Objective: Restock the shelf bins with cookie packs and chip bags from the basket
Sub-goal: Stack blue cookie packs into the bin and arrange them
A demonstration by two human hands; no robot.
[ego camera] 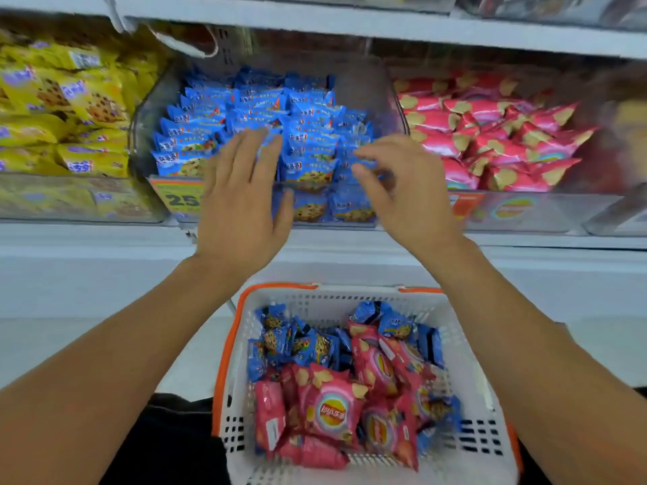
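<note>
Both hands reach over the middle clear plastic shelf bin [147, 110], which is heaped with small blue cookie packs [266, 117]. The left hand [241, 201] lies flat, its fingers [245, 152] straight and slightly spread, tips on the blue packs at the bin's front. The right hand [402, 190] hovers just beside it, fingers [367, 159] loosely curled; whether they pinch a pack I cannot tell. To the right sits a bin of pink chip bags [490, 141], to the left one of yellow cookie packs [70, 106]. Below, the white plastic basket with an orange rim [469, 379] holds more blue packs [294, 344] and pink chip bags [332, 411]
</note>
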